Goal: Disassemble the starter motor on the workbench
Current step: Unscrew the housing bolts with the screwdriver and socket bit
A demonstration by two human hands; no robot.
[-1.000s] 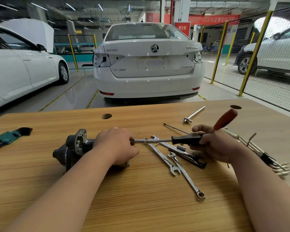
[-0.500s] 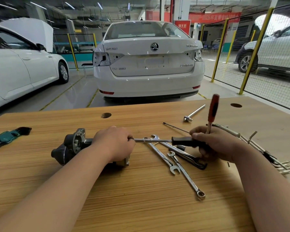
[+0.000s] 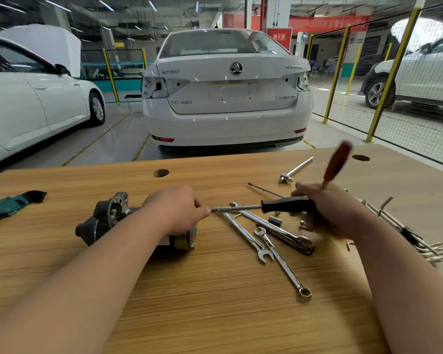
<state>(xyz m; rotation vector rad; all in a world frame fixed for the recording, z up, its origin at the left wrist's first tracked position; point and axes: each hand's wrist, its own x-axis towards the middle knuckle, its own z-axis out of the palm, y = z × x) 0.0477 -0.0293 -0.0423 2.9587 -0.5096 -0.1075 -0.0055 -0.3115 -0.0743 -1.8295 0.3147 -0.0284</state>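
We are holding the starter motor [image 3: 108, 221] on its side, left of centre on the workbench [image 3: 215, 315], left hand [image 3: 175, 210] curled over its rear end. Right hand [image 3: 327, 213] is gripping the black-handled driver [image 3: 284, 204], shaft levelled at that end, plus a red-handled screwdriver [image 3: 336, 162]. Judgement: we are undoing a rear fastener. The next move is calling for a squarely seated tip.

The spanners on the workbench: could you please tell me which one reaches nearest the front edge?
The long slim spanner whose ring end points toward the person; the shorter spanner beside it and the thicker spanner end farther back.
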